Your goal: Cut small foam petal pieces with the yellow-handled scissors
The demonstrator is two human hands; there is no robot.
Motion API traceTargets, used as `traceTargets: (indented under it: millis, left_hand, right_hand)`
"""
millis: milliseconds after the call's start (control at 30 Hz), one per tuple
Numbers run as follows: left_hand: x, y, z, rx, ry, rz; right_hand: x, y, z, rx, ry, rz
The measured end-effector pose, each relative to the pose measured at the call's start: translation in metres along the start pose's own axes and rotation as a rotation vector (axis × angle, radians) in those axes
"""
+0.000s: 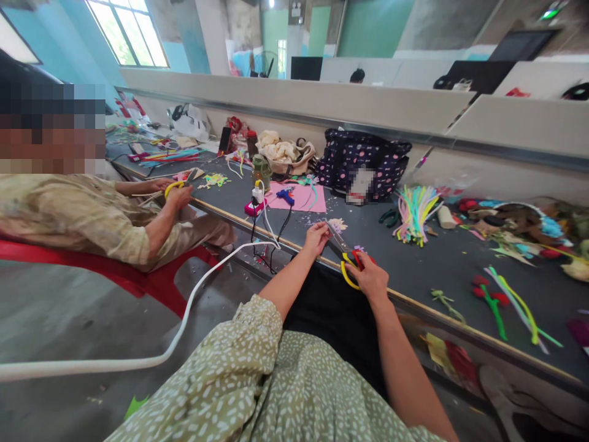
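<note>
My right hand (pixel 370 277) grips a pair of scissors (pixel 346 256) with yellow and red handles, blades pointing up and left over the table's front edge. My left hand (pixel 316 237) is closed in a pinch on a small pale paper flower piece (pixel 337 225) that lies at the scissor tips. Both hands hover at the near edge of the dark grey table (pixel 442 261).
A pink sheet (pixel 301 197) with a blue glue gun (pixel 285 196) lies further back, beside a power strip (pixel 256 205) with cables. A pipe cleaner bundle (pixel 414 212), a spotted bag (pixel 363 162) and craft flowers (pixel 494 301) lie right. A seated person (pixel 92 215) works at left.
</note>
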State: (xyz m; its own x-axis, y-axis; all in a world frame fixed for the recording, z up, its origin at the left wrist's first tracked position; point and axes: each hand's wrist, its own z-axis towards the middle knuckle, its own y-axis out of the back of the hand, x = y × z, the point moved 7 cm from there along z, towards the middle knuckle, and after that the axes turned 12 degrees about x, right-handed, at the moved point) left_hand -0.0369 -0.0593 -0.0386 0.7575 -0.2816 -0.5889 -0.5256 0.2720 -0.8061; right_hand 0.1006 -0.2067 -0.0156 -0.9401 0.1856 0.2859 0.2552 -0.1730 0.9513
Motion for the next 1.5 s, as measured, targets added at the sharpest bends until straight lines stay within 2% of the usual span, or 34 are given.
traceTargets:
  millis: [333,600,767,1000,1200,1500]
  left_hand:
    - [-0.002,-0.002,-0.002,0.015,0.015,-0.005]
    - [-0.002,0.001,0.001,0.017,-0.023,-0.039]
    - [-0.002,0.004,0.002,-0.029,-0.033,-0.055]
    - [-0.004,0.003,0.001,-0.002,-0.042,-0.092]
    - [-0.005,0.003,-0.001,-0.001,-0.038,-0.084]
    - [-0.004,0.002,-0.001,-0.011,-0.013,-0.093]
  right_hand:
    - [-0.003,-0.003,0.001,0.015,0.014,0.022]
    - [-0.005,-0.005,0.003,0.015,0.031,0.052]
    - [-0.008,-0.004,0.003,0.002,0.009,0.114]
    - [-0.004,0.004,0.007,0.11,-0.057,0.058]
    - [-0.001,0.005,0.01,0.151,-0.025,0.028]
    - [-0.002,0.003,0.005,0.083,0.013,0.06]
